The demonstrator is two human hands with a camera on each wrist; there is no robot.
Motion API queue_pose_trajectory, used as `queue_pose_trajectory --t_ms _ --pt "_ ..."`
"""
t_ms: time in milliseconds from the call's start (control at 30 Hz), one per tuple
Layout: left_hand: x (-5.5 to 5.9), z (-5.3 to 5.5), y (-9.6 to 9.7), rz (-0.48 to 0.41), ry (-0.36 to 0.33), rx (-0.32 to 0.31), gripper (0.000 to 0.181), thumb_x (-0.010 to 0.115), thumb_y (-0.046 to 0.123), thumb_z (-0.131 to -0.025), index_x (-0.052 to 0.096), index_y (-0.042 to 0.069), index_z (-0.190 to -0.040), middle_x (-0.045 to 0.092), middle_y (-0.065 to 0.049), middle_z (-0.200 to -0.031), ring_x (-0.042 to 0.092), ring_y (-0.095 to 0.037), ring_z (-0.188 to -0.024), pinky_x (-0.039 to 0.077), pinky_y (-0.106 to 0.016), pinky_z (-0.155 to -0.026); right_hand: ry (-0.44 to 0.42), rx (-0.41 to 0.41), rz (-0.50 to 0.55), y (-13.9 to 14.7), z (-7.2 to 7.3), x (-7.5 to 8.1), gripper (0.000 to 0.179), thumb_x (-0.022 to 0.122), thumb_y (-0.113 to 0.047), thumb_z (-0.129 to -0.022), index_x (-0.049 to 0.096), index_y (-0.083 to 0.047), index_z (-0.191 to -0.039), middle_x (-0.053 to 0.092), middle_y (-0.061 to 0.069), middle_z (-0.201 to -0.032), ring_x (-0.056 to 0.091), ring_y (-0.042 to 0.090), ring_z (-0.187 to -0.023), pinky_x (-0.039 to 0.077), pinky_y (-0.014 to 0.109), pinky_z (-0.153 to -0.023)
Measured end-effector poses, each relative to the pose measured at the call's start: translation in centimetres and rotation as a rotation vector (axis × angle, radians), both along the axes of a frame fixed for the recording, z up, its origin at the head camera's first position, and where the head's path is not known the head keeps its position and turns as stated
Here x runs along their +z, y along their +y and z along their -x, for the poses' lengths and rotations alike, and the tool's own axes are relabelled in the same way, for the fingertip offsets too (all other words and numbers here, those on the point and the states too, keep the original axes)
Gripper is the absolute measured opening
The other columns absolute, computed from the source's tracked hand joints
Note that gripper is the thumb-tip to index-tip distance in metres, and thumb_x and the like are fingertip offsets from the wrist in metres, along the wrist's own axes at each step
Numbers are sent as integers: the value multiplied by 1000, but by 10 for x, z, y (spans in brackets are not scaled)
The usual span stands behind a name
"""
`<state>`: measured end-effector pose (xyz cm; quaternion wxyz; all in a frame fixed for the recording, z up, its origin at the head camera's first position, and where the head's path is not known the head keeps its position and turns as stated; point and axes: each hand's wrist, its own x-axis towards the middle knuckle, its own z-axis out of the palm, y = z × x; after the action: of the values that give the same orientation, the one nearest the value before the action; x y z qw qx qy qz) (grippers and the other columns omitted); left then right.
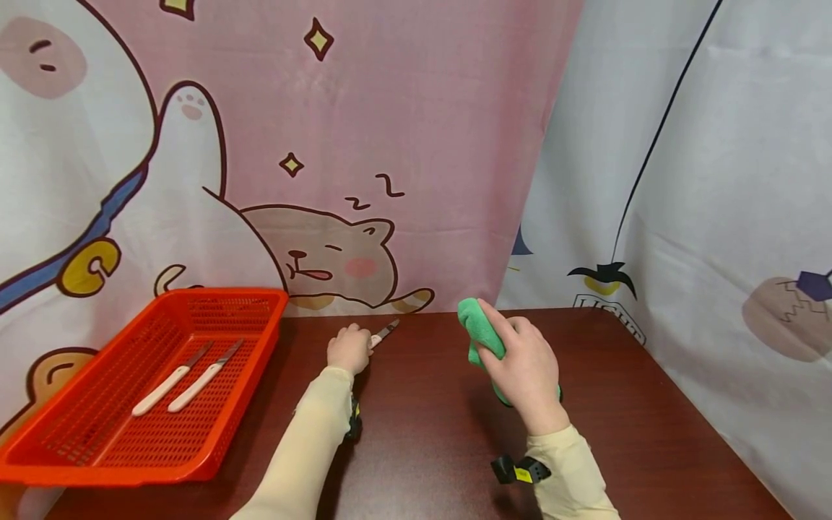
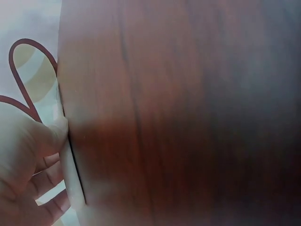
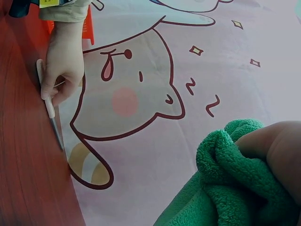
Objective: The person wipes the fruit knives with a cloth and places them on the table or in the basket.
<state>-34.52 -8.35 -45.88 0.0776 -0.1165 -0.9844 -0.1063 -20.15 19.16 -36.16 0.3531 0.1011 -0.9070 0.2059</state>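
Note:
My left hand [image 1: 349,348] is near the table's back edge and pinches a knife [image 1: 387,331] by its pale handle. The metal blade points away to the right; in the right wrist view this knife [image 3: 55,129] shows handle and blade beyond the fingers. Only the handle [image 2: 70,174] shows clearly in the left wrist view. To the right, my right hand [image 1: 528,365] grips a bunched green towel [image 1: 479,328] above the table, apart from the knife. Fluffy folds of the towel [image 3: 225,188] bulge around the fingers in the right wrist view.
An orange-red plastic basket [image 1: 104,475] stands at the left of the dark wooden table [image 1: 416,448]. Inside lie two white-handled knives [image 1: 197,388], side by side. A printed curtain [image 1: 442,144] hangs right behind the table's back edge.

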Motion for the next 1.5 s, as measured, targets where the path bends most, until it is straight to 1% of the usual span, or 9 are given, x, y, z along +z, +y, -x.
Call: queue_pose_trajectory --t_ms 267,433,567,667,867,1000,1133,1300,1500 --pt "1 -3 5 29 -46 -35 14 75 10 -85 68 5 -96 55 -15 -91 56 -34 -86 52 -50 -71 -3 3 -5 0 0 -1 67 79 -18 -80 55 -25 -142 61 14 -99 60 30 -87 50 47 -64" --pt "6 -6 6 -58 -124 -68 9 72 4 -84 63 4 -89 51 -15 -89 55 -32 -79 51 -46 -67 3 6 -10 -1 1 -1 67 80 -19 -80 55 -26 -142 61 14 -99 61 30 -87 50 47 -64" --pt "11 -10 4 -149 -141 -115 10 68 0 -85 60 4 -81 49 -13 -83 53 -29 -72 49 -42 -68 4 11 -11 -1 1 -2 67 79 -19 -80 56 -26 -142 61 13 -99 61 30 -87 50 47 -64" --pt "14 -14 4 -244 -122 -151 9 67 -1 -86 60 3 -82 52 -11 -81 53 -26 -73 49 -41 -71 4 16 -10 -1 2 -2 67 80 -19 -80 55 -26 -142 61 13 -98 61 30 -87 50 47 -64" --pt "24 -23 8 -492 -105 -212 10 64 11 -97 65 2 -99 62 -6 -89 55 -22 -81 48 -40 -79 11 25 -14 -2 2 -3 68 80 -19 -80 55 -26 -142 61 14 -98 61 30 -86 50 47 -64" --pt "37 -34 12 -719 -195 -231 15 60 14 -100 64 3 -109 65 -7 -95 61 -30 -88 50 -41 -79 19 32 -17 -3 1 -3 68 80 -18 -79 55 -26 -142 61 13 -98 60 29 -85 50 46 -64" --pt "49 -46 15 -942 -300 -290 19 57 10 -101 61 2 -118 65 -12 -99 62 -40 -91 53 -42 -76 36 45 -23 -5 0 -3 69 81 -17 -79 55 -26 -142 61 13 -98 60 29 -84 50 46 -63" --pt "60 -61 17 -1142 -422 -394 27 52 10 -103 55 -2 -128 62 -9 -98 58 -33 -85 50 -31 -70 82 74 -28 -10 -1 -3 71 83 -16 -77 56 -26 -142 61 13 -97 60 30 -82 50 45 -63" --pt "64 -77 21 -1297 -528 -529 33 46 14 -106 49 -8 -130 58 -6 -94 53 -17 -76 47 -25 -64 135 140 -61 -21 -1 -5 74 85 -15 -74 56 -26 -141 60 13 -96 59 29 -78 50 43 -61"
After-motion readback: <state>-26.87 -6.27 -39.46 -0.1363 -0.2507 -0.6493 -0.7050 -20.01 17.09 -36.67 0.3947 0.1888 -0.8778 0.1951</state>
